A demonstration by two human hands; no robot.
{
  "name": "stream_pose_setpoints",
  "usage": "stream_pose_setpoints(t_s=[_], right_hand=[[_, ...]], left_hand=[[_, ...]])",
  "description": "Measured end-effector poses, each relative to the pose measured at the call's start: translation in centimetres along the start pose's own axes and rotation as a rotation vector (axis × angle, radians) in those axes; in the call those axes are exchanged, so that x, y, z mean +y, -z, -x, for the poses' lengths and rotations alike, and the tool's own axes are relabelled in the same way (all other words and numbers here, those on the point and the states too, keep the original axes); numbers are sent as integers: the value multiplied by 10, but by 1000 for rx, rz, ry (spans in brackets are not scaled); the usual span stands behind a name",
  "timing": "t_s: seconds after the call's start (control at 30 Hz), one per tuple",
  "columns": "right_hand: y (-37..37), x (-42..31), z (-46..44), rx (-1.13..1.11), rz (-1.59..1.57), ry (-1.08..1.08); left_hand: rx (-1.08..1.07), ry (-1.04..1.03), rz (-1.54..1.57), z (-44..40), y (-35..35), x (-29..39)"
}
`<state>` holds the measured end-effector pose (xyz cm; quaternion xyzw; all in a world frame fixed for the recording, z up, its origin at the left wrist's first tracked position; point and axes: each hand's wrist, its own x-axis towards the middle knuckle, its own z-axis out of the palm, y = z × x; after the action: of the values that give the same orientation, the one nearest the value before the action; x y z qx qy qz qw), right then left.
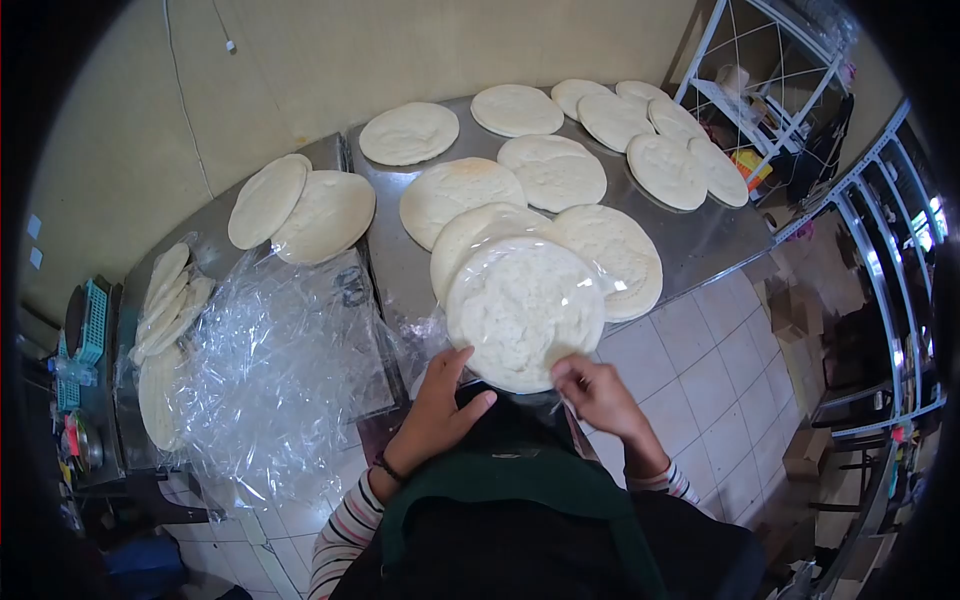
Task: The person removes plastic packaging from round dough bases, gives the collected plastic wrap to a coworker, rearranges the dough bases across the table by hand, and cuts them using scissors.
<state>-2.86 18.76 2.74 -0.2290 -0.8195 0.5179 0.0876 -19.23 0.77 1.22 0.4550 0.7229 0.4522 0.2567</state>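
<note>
A round flat bread in clear plastic (525, 312) lies at the near edge of the metal table, overlapping other breads. At its lower left edge is my left hand (437, 408), thumb and fingers apart, the fingertips near the plastic. My right hand (600, 397) is at the lower right edge, its fingers pinched together on the plastic wrap. Behind the wrapped bread are a partly covered bread (470, 235) and another bread (620, 255) to the right.
More flat breads (516, 110) lie across the metal table (700, 245). Clear plastic bags (270, 370) are heaped on the left, beside wrapped breads (165, 310). A teal basket (90, 325) stands far left. Metal shelving (870, 200) and cardboard boxes (806, 453) are at right.
</note>
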Motion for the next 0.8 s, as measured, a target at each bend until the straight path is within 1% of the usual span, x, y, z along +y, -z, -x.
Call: stream_pose_setpoints(t_s=[0.03,0.07,0.1,0.17,0.2,0.23,0.27,0.3,0.33,0.37,0.43,0.5,0.57,0.6,0.67,0.7,0.77,0.8], right_hand=[[-8,1,4,0,-3,-4],[-18,2,6,-189,-12,147],[-22,3,7,-379,-18,299],[-12,-8,6,-411,-68,296],[-6,-13,0,-443,-115,299],[5,-11,-3,-271,-343,26],[18,-6,-15,-5,-179,174],[30,-8,-27,180,-104,310],[42,-14,-35,309,199,277],[43,-7,-35,315,198,278],[42,9,-44,289,547,396],[19,14,-33,249,500,381],[-8,20,-20,352,475,269],[-20,18,-11,350,476,267],[-36,10,5,263,409,336],[-34,8,7,264,408,329],[-24,1,5,-239,126,410],[-9,-5,1,-381,-87,218]], left_hand=[[87,-74,-136,-4,-2,-5],[176,-149,-270,-8,-5,-8],[175,-148,-267,-14,-8,-10],[311,-202,-286,-24,-14,-11],[316,-208,-285,-25,-16,-6],[313,-259,-417,-23,-18,2],[306,-308,-550,-21,-21,6],[304,-310,-549,-18,-25,6],[246,-260,-564,-16,-29,5],[190,-212,-580,-16,-31,4],[187,-231,-561,-21,-29,2],[188,-240,-540,-26,-27,2],[195,-168,-618,-34,-26,4],[195,-166,-616,-40,-25,4],[164,-140,-744,-52,-25,3],[158,-141,-742,-55,-27,4],[138,-85,-933,-60,-33,7],[133,-89,-932,-60,-37,6]])
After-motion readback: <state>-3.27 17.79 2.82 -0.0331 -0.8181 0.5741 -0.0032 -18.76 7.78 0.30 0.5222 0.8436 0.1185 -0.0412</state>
